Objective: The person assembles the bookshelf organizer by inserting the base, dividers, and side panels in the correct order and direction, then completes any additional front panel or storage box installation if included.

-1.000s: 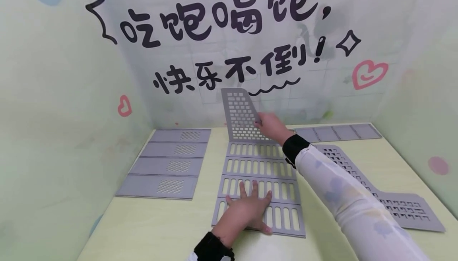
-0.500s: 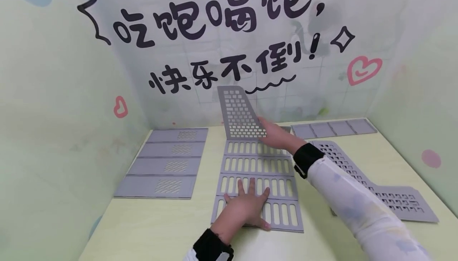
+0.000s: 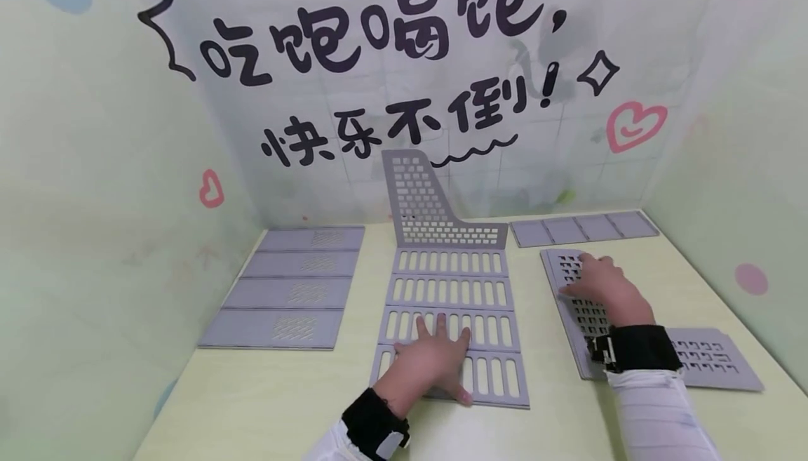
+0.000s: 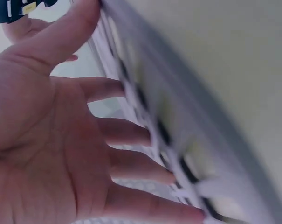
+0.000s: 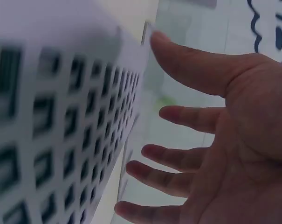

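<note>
Fingers spread, the left hand rests on a slotted panel while the right hand, relaxed and gripping nothing, is over a perforated L-shaped panel on the tabletop; lifting that seems the step, calling for fingertips under its edge.

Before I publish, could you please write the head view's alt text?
A person's left grip rests on a slotted panel; the right grip is over a flat perforated panel. An upright panel stands behind the slotted one.

sleeves: white | wristbands: black | left band's patch: pale grey
</note>
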{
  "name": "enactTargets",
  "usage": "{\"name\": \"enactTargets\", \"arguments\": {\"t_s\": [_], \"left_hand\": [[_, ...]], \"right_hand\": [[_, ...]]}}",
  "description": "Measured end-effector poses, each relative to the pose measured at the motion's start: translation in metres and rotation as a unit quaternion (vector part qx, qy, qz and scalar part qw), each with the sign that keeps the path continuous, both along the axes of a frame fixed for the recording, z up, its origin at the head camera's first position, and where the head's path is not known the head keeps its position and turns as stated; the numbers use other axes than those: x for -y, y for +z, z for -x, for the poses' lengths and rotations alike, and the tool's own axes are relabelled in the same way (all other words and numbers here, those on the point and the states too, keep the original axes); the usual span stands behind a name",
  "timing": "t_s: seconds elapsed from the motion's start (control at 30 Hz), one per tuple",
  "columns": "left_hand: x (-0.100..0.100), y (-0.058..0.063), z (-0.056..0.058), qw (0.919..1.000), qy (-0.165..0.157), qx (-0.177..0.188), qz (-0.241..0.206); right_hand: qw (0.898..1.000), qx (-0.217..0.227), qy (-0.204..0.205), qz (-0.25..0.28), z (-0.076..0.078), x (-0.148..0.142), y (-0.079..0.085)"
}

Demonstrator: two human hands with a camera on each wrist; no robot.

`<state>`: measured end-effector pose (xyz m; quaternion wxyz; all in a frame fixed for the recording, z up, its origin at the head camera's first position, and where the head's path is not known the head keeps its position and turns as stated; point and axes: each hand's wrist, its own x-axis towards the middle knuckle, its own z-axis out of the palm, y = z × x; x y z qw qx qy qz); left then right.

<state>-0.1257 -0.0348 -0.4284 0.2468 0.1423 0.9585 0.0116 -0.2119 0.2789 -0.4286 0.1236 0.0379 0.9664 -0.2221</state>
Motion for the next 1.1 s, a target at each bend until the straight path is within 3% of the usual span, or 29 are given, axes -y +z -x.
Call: {"name": "enactTargets", "arguments": {"t_s": [0.07, 0.23, 0.57, 0.77, 0.83, 0.93, 1.0, 1.1], "left_hand": [[-0.004, 0.002, 0.000, 1.0000, 0.000, 0.002, 0.009], [-0.011, 0.005, -0.001, 0.9995, 0.005, 0.007, 0.030], [-0.012, -0.001, 0.002, 0.9996, 0.002, 0.012, 0.025], [-0.010, -0.001, 0.000, 0.9998, 0.012, 0.007, 0.015], [-0.010, 0.000, 0.000, 0.9998, 0.012, 0.004, 0.016], [-0.011, 0.002, 0.002, 0.9998, 0.008, 0.002, 0.019], [-0.012, 0.003, 0.003, 0.9997, 0.008, 0.003, 0.021], [-0.014, 0.001, 0.004, 0.9996, 0.005, 0.003, 0.027]], "right_hand": [[1.000, 0.022, -0.015, -0.008, -0.003, -0.011, -0.004], [0.999, 0.050, -0.004, -0.013, -0.006, -0.025, -0.008], [0.999, 0.040, -0.023, 0.009, -0.005, -0.027, -0.007], [0.996, -0.058, 0.029, 0.062, -0.008, -0.018, 0.029], [0.991, -0.100, 0.020, 0.092, -0.010, -0.013, 0.041], [0.977, -0.165, -0.024, 0.133, -0.014, -0.005, 0.055], [0.962, -0.215, -0.046, 0.159, -0.015, 0.003, 0.060], [0.946, -0.269, -0.040, 0.176, -0.015, 0.014, 0.059]]}}
